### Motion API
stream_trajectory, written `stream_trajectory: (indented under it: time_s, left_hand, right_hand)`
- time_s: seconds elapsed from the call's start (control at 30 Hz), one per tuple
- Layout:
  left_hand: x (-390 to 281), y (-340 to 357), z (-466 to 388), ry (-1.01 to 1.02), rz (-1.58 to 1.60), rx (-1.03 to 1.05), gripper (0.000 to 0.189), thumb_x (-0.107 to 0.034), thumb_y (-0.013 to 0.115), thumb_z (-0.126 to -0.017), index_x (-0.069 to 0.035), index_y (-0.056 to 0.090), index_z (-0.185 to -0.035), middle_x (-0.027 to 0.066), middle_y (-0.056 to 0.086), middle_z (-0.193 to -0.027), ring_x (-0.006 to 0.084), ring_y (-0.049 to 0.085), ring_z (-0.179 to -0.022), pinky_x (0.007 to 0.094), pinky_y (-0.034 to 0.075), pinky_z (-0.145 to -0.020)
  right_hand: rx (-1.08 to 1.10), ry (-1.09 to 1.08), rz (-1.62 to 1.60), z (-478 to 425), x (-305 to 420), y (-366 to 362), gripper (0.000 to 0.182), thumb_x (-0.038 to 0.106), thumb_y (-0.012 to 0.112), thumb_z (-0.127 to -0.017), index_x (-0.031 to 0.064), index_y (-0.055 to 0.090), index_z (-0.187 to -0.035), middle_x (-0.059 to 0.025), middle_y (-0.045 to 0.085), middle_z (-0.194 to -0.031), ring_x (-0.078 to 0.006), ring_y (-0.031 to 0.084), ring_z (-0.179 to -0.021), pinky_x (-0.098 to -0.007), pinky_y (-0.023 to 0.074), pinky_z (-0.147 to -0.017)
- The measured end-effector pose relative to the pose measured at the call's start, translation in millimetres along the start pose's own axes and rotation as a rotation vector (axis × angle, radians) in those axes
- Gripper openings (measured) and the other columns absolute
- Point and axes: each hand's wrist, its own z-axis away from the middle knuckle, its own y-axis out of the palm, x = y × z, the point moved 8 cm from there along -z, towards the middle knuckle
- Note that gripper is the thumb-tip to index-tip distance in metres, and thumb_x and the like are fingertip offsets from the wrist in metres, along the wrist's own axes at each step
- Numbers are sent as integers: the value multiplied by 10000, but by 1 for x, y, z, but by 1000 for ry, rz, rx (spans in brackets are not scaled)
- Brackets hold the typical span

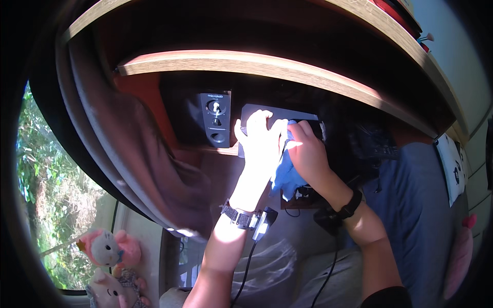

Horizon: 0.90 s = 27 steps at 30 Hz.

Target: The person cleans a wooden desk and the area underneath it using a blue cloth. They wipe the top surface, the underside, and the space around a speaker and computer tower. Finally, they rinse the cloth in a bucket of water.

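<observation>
Strong sunlight washes out my left hand (256,140), which lies over a dark panel-like object (296,112) with its fingers partly spread. Whether it grips the panel or the cloth's edge cannot be made out in the glare. Close beside it on the right, my right hand (310,148) has its fingers closed on a blue cloth (289,173). The cloth hangs down between my wrists, its upper end against the panel. Below the cloth sits a small brown item with dark parts (302,196), partly covered.
A Microlab speaker (216,134) stands left of the panel under a wooden shelf (246,60). A grey curtain (142,161) hangs at the left by a window (50,184). Plush toys (104,248) sit on the sill. Cables (246,269) run from devices strapped at both wrists.
</observation>
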Motion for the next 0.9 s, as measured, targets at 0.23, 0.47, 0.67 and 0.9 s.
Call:
stream_trajectory:
  time_s: [0.23, 0.47, 0.67, 0.9]
  left_hand:
    - [0, -5, -3, -22, -13, 59, 280, -216, 700, -774, -203, 668, -1053, 90, 503, -1143, 253, 471, -1182, 614, 237, -1032]
    - [-2, -4, -3, 4, -1, 82, 349, -211, 741, -746, -197, 646, -1081, 91, 501, -1157, 261, 466, -1186, 615, 248, -1018]
    - [1, 0, -3, 33, 3, 64, 322, -242, 735, -755, -193, 653, -1062, 88, 511, -1155, 256, 476, -1185, 615, 250, -1008]
    - [-5, -6, -5, 46, -8, 100, 377, -208, 776, -737, -133, 633, -1077, 104, 491, -1190, 272, 449, -1202, 601, 255, -1002]
  right_hand:
    - [75, 70, 248, 4, -17, -9, 189, 54, 608, -814, 59, 556, -996, -124, 558, -958, -326, 652, -740, -375, 552, -632]
    - [19, 87, 231, 17, -45, -28, 195, 56, 561, -826, 37, 560, -1020, -154, 576, -1008, -330, 640, -779, -376, 548, -661]
    - [54, 114, -110, 0, -6, 7, 154, 24, 565, -804, 23, 524, -952, -160, 533, -935, -354, 621, -736, -414, 532, -620]
    - [243, 224, 277, 19, -47, -13, 210, 30, 534, -852, -20, 523, -1056, -206, 579, -1094, -330, 667, -863, -374, 561, -720]
